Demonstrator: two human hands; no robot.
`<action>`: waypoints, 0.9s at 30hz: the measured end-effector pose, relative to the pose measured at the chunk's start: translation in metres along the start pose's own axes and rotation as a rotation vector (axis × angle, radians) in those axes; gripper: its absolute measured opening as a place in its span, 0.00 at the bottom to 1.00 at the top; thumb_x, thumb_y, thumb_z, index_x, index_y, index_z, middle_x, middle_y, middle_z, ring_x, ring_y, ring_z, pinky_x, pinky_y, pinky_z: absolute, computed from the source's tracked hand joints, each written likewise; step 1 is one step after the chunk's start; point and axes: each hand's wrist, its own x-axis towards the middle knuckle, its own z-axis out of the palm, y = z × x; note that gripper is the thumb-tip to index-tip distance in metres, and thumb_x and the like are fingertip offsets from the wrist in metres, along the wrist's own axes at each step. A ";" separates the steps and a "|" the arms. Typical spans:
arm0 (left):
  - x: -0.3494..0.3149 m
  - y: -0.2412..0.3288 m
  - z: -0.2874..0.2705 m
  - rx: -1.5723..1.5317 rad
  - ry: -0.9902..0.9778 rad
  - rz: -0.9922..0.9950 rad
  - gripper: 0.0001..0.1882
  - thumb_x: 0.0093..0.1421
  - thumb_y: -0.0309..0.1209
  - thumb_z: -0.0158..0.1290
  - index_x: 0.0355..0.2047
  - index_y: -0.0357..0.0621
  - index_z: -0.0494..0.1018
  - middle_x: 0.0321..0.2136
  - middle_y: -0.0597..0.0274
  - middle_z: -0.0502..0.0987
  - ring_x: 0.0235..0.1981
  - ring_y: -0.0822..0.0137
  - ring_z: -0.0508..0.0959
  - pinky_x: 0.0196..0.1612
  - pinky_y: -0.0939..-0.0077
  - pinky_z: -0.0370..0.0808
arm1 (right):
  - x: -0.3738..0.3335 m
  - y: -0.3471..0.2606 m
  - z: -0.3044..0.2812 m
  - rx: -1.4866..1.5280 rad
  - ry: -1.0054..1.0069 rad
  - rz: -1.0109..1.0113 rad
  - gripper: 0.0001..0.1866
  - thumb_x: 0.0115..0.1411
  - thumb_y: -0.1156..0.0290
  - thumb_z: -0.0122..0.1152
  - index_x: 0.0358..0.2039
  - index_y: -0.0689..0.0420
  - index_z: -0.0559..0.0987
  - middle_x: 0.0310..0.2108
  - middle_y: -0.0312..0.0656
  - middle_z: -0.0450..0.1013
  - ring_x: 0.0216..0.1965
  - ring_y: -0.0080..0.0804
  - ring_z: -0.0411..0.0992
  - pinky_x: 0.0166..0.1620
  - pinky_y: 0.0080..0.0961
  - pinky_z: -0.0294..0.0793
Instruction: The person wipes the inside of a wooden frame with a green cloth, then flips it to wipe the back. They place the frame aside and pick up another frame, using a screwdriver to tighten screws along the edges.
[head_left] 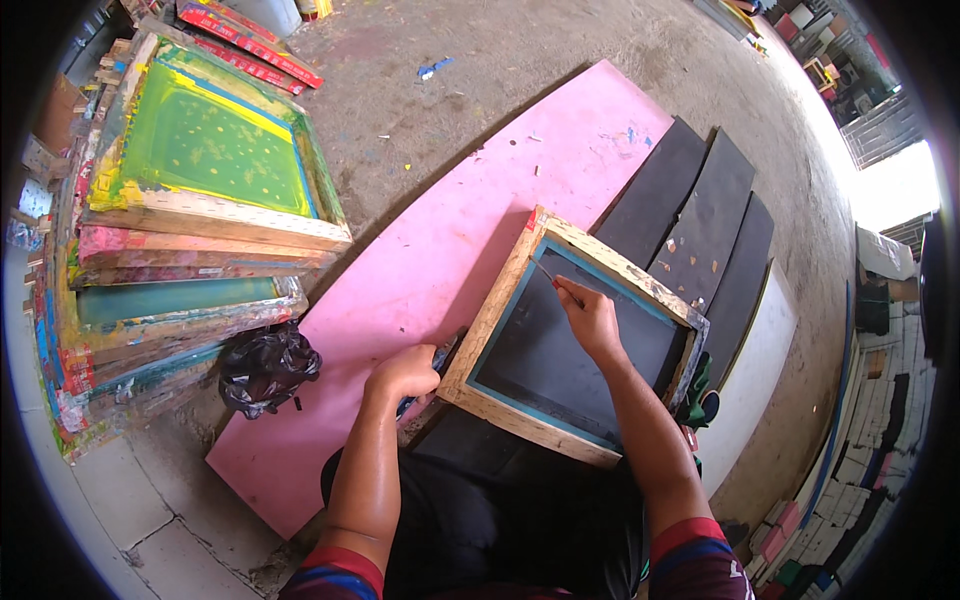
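A screen-printing frame (500,280) lies tilted across my lap, its bare wood edged inside with blue around a dark mesh (560,350). My right hand (592,318) is closed over the mesh, pinching a thin tool (545,272). A bit of red shows at the fingers, and the tool's slim tip points to the frame's inner corner at upper left. Beside the frame's left rail, my left hand (402,376) is a fist around a dark elongated object with a bluish part (445,352). The fingers hide most of that object, so its kind cannot be made out.
Paint-stained screen frames (215,225) are stacked at the left, the top one green and yellow. A black plastic bag (268,368) sits beside them. Under my work lies a long pink board (420,260); black boards (712,200) and a white board (752,370) lie to the right.
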 end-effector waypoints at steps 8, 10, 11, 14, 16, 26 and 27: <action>0.003 -0.003 0.002 -0.010 -0.012 0.013 0.18 0.58 0.22 0.53 0.49 0.31 0.78 0.33 0.45 0.86 0.29 0.56 0.88 0.35 0.59 0.82 | -0.007 0.003 0.000 -0.109 0.033 -0.058 0.17 0.73 0.57 0.64 0.59 0.45 0.88 0.47 0.49 0.86 0.50 0.51 0.85 0.54 0.42 0.83; 0.002 -0.002 0.002 -0.011 -0.007 0.009 0.18 0.58 0.22 0.53 0.49 0.31 0.78 0.33 0.45 0.86 0.29 0.56 0.88 0.35 0.59 0.82 | -0.009 -0.004 -0.001 -0.167 0.042 -0.063 0.17 0.73 0.58 0.64 0.58 0.45 0.88 0.46 0.50 0.86 0.50 0.53 0.85 0.54 0.42 0.83; 0.001 -0.001 0.002 -0.006 -0.007 0.007 0.18 0.58 0.22 0.53 0.48 0.31 0.78 0.33 0.45 0.86 0.29 0.56 0.87 0.34 0.58 0.82 | -0.011 -0.009 -0.001 -0.197 0.046 -0.067 0.17 0.73 0.58 0.64 0.58 0.45 0.88 0.46 0.50 0.86 0.50 0.53 0.85 0.53 0.42 0.84; 0.006 -0.010 0.003 -0.010 -0.008 0.000 0.17 0.58 0.22 0.53 0.48 0.31 0.78 0.33 0.45 0.86 0.28 0.56 0.87 0.34 0.58 0.82 | -0.011 -0.030 -0.003 -0.425 -0.031 -0.039 0.16 0.73 0.60 0.63 0.57 0.47 0.88 0.47 0.52 0.86 0.51 0.55 0.84 0.55 0.42 0.83; 0.006 -0.004 0.004 -0.014 -0.015 0.000 0.17 0.58 0.22 0.53 0.48 0.31 0.78 0.32 0.45 0.86 0.28 0.56 0.87 0.34 0.58 0.82 | -0.006 -0.007 0.005 -0.151 0.013 -0.067 0.16 0.73 0.61 0.64 0.57 0.49 0.88 0.47 0.56 0.85 0.50 0.55 0.85 0.55 0.41 0.83; -0.001 -0.002 0.001 -0.007 -0.004 0.004 0.18 0.57 0.22 0.52 0.48 0.30 0.78 0.32 0.45 0.86 0.29 0.57 0.88 0.36 0.58 0.82 | 0.006 0.015 0.015 0.397 -0.184 0.296 0.22 0.75 0.59 0.64 0.61 0.61 0.85 0.44 0.49 0.88 0.42 0.35 0.86 0.47 0.33 0.82; 0.000 -0.001 0.001 0.002 -0.004 0.019 0.18 0.57 0.22 0.52 0.48 0.30 0.78 0.32 0.45 0.86 0.29 0.57 0.88 0.36 0.58 0.82 | 0.008 0.022 0.017 0.301 -0.087 0.104 0.22 0.75 0.59 0.64 0.61 0.59 0.85 0.39 0.46 0.85 0.36 0.31 0.81 0.40 0.30 0.79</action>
